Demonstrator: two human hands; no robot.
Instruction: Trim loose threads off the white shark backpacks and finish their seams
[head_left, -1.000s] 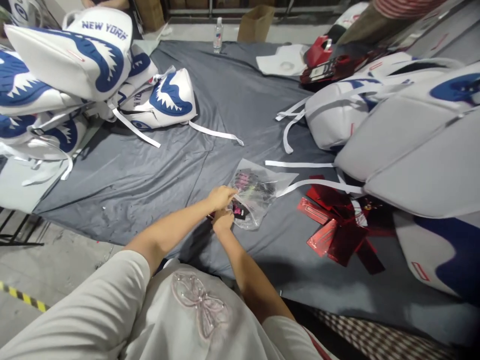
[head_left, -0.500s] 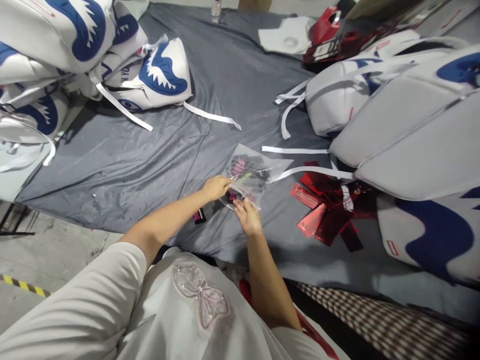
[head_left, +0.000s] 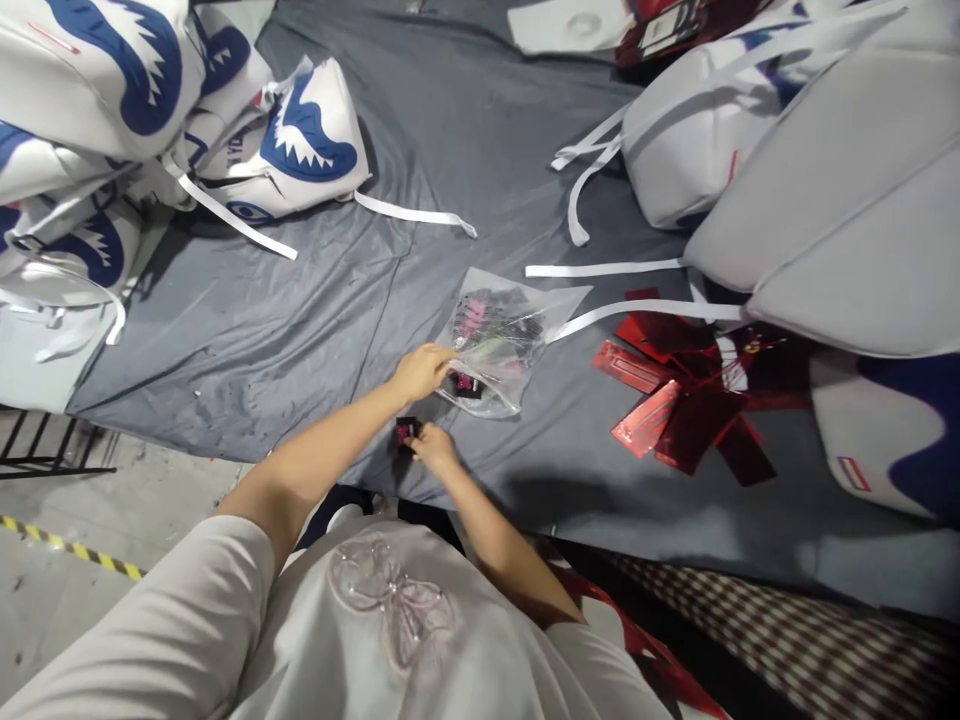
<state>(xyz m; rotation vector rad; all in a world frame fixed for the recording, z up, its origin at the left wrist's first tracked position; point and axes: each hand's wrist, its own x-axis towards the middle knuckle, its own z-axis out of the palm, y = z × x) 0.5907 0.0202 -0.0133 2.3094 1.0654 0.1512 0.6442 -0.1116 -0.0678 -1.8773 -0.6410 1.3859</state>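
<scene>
A clear plastic bag [head_left: 517, 345] lies on the grey cloth in front of me, with small black and pink pieces inside. My left hand [head_left: 424, 372] is closed on the bag's left edge, fingers pinched together. Nearer to me, my right hand [head_left: 436, 447] grips the right side of a small black and pink card [head_left: 406, 432]. Another dark piece with pink on it shows through the bag's lower part, just right of my left fingers.
White backpacks with blue shark-mouth patches [head_left: 307, 140] are heaped at the left. More white bags [head_left: 840, 200] stand at the right, their straps reaching toward the plastic bag. Shiny red tags [head_left: 675, 400] lie fanned out on the grey cloth [head_left: 315, 330].
My right hand has left the plastic bag, moved left and toward me, and taken hold of the small card. My left hand stays at the bag. The view has shifted slightly.
</scene>
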